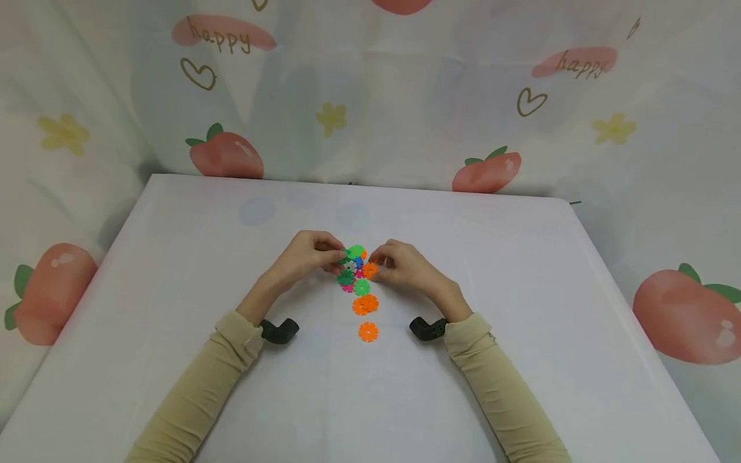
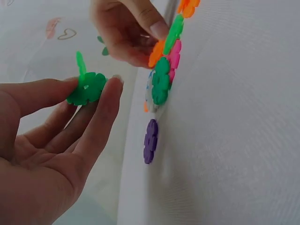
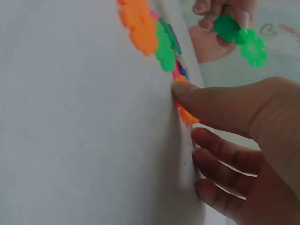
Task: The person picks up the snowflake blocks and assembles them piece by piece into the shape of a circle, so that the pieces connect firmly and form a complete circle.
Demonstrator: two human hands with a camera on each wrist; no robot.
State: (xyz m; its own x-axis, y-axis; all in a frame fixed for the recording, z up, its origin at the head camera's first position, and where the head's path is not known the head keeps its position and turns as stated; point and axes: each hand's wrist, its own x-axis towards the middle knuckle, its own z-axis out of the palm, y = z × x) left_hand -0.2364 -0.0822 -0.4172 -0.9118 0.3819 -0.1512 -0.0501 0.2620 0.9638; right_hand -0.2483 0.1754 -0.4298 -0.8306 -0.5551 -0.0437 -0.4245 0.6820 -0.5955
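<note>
My left hand pinches a dark green snowflake disc between thumb and fingers, raised above the table. Joined to that disc at an angle is a light green snowflake disc. Low at the tabletop, my right hand has its thumb and index finger on an orange snowflake disc at the edge of a small pile. In the pile lie another dark green disc, another light green disc and a pink disc, with blue and white ones partly hidden.
Nearer the person, overlapping orange discs and a single orange disc lie on the white table. A purple disc rests beyond the pile in the left wrist view. A printed curtain stands behind the table.
</note>
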